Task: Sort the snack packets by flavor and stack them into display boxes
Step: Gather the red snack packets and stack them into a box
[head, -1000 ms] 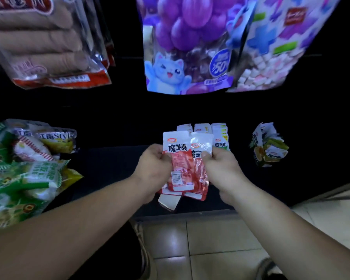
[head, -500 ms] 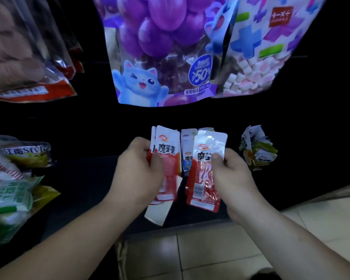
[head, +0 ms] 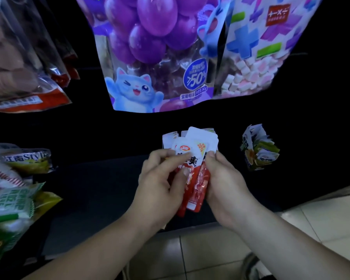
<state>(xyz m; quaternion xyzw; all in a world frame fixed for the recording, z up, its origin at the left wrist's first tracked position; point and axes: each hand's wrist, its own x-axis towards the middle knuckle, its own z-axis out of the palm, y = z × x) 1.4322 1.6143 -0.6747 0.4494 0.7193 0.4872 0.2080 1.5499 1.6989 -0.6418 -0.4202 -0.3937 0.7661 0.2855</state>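
While the green bags (head: pixel 12 201) lie piled at nine o'clock on the dark counter (head: pixel 93 190), the left hand (head: pixel 160 184) has closed in on the right, thumb and fingers pinched on the red packets (head: pixel 194 178). Half a second ago each hand held its own red packet, apart; now the packets are pressed into one overlapping bunch between both hands, just in front of the white display box (head: pixel 192 138) at the centre. The right hand (head: pixel 222 178) grips the bunch from its three o'clock side, fingers curled round the edge. At twelve o'clock hangs the purple grape bag (head: pixel 150 57), lower and larger in view than before. At two o'clock of the hands, well apart, stands a green-and-white box (head: pixel 259 150) of packets.
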